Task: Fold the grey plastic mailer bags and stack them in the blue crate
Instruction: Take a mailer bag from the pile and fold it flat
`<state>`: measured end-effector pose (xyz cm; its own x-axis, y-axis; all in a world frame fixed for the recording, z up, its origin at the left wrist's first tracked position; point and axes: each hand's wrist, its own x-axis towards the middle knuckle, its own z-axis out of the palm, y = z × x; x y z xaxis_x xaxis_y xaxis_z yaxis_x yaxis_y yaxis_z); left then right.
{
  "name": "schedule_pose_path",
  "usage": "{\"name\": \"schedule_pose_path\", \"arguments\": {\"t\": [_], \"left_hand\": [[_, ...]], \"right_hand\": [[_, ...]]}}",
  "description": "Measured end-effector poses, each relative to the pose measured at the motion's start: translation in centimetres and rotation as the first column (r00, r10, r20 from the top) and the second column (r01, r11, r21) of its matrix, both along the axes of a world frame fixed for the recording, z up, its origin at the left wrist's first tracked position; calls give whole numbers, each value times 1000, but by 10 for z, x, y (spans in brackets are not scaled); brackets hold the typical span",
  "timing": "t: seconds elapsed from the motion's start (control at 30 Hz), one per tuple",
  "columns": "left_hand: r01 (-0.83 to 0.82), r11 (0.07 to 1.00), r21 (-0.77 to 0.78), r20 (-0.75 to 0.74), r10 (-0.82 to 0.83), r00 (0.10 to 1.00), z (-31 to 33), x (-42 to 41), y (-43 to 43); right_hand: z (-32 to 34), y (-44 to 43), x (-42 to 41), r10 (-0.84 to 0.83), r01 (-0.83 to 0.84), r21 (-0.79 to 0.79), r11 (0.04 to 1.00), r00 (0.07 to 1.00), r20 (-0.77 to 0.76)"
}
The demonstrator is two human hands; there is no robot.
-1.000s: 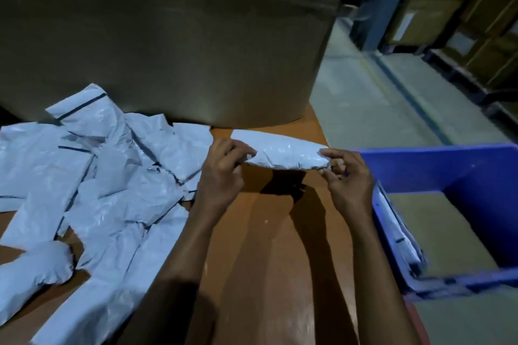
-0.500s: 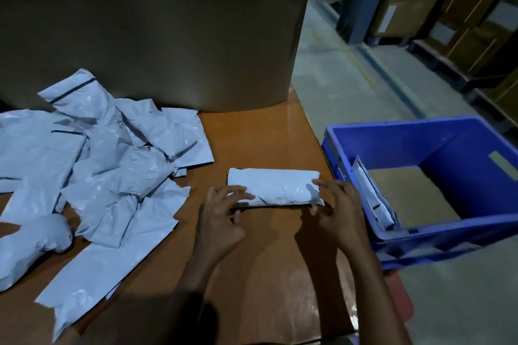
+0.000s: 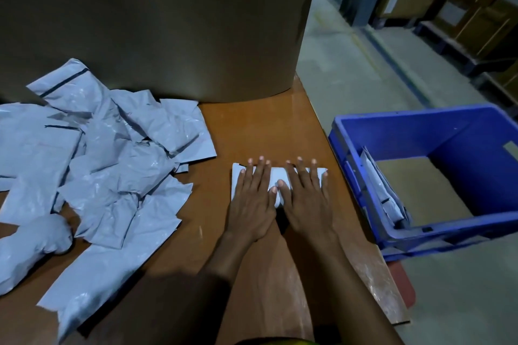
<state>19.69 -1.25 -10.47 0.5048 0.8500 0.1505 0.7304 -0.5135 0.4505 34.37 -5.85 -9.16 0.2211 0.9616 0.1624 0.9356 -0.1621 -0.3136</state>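
Wooden table (image 3: 252, 131), flat hands (both) pressing folded mailer (image 3: 277, 176)

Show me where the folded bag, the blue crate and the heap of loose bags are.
Folded bag (image 3: 277, 174): head view, the uncovered strip at its middle.
Blue crate (image 3: 414, 131): head view, inside of its far wall.
Heap of loose bags (image 3: 126, 165): head view, middle of the heap.
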Motion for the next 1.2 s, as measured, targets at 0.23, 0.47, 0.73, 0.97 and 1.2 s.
{"name": "schedule_pose_path", "arguments": {"t": [0.23, 0.47, 0.73, 0.97, 1.2], "left_hand": [[-60, 996, -73, -170, 47, 984, -1, 14, 19], [-77, 986, -149, -235, 41, 971, 6, 20, 35], [-32, 999, 16, -202, 34, 979, -7, 9, 14], [-86, 996, 20, -239, 88, 967, -7, 15, 20], [-41, 999, 28, -183, 46, 982, -8, 7, 16]], "right_hand": [[-16, 20, 8, -7, 7, -5, 1000, 1000, -13], [-19, 41, 18, -1, 0, -6, 1000, 998, -67], [-23, 10, 5, -40, 48, 43, 998, 985, -165], [-23, 23, 10, -43, 49, 43, 998, 991, -124], [-25, 15, 10, -23, 30, 41, 999, 988, -150]]}}
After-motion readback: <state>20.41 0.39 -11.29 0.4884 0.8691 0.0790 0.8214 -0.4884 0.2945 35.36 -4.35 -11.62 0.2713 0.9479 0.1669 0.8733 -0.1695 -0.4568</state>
